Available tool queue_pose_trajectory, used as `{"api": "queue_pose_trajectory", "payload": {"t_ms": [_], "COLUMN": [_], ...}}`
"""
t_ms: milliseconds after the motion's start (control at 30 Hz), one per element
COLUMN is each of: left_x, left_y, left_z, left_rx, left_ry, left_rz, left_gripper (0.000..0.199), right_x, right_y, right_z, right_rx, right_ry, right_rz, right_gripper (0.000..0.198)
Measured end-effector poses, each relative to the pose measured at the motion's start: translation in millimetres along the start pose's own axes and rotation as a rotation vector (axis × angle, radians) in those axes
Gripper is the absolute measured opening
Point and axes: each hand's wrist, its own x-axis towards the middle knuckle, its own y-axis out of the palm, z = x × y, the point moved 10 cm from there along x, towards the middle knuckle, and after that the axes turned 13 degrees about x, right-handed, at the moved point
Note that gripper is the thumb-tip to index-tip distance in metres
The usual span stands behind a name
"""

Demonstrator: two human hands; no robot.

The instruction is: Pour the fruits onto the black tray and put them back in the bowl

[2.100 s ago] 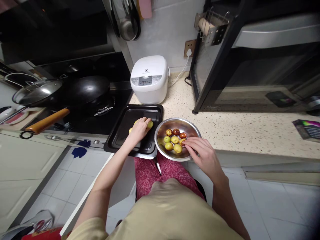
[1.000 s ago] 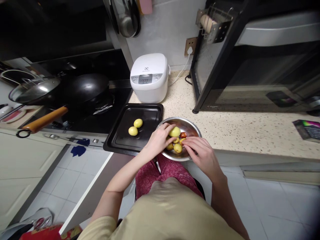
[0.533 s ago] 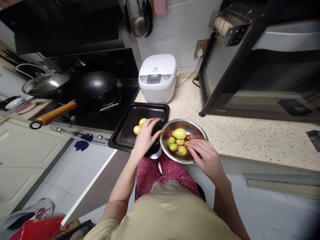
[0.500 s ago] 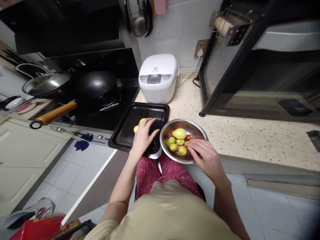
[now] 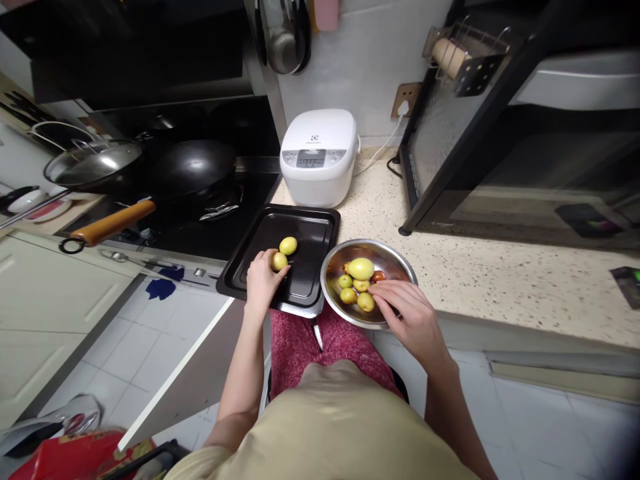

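Note:
My left hand (image 5: 261,279) is over the black baking tray (image 5: 253,227), its thumb and fingers closed around a yellow-green jujube (image 5: 279,261). A second yellow-green jujube (image 5: 288,246) lies on the tray, touching or nearly touching the first. My right hand (image 5: 409,312) reaches over the near right rim of a steel bowl (image 5: 334,253), fingertips together among the fruit. Whether they grip anything is hidden. The bowl holds several jujubes, among them a large pale one (image 5: 361,269), a small green one (image 5: 345,281) and a reddish-brown one (image 5: 379,276).
A white rice cooker (image 5: 319,160) stands behind the tray. On the left, a wok (image 5: 193,167) sits on the black stove with its wooden handle (image 5: 113,223) pointing toward me. A large dark oven (image 5: 545,187) stands on the speckled counter (image 5: 480,270) at right.
My left hand has moved left and down across the tray and now closes on a jujube, leaving both jujubes there in plain view. My right hand stays almost still in the bowl.

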Motion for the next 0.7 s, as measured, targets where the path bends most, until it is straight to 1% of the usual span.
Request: {"api": "queue_pose_trajectory", "payload": {"t_ms": [67, 133, 233, 300, 333, 400, 467, 567, 700], "left_x": [-2, -9, -26, -41, -48, -63, -75, -85, -91], "left_y": [-9, -22, -42, -48, -48, -44, -40, -34, -28], "left_z": [-2, -11, -38, -63, -76, -100, -118, -131, -137], "left_rx": [-0.073, -0.207, -0.449, -0.571, -0.62, -0.706, -0.776, -0.852, -0.887], "left_ry": [0.015, 0.063, 0.187, 0.272, 0.31, 0.369, 0.402, 0.414, 0.417], "left_rz": [-0.054, -0.118, -0.174, -0.14, -0.101, -0.01, 0.066, 0.119, 0.142], "left_gripper": [0.036, 0.035, 0.039, 0.039, 0.039, 0.041, 0.043, 0.045, 0.046], "right_x": [0, 1, 1, 1, 0, -1, -3, -6, -9], "right_y": [0, 1, 6, 12, 16, 22, 25, 24, 25], "right_z": [2, 4, 7, 9, 10, 13, 17, 20, 21], "right_rx": [0.007, 0.02, 0.04, 0.047, 0.048, 0.048, 0.043, 0.033, 0.071], "right_ry": [0.003, 0.006, 0.023, 0.042, 0.052, 0.061, 0.056, 0.054, 0.05], "right_rz": [-0.01, -0.023, -0.037, -0.023, -0.012, 0.007, 0.003, -0.023, -0.034], "right_gripper": [0.019, 0.02, 0.025, 0.032, 0.036, 0.044, 0.049, 0.049, 0.053]}}
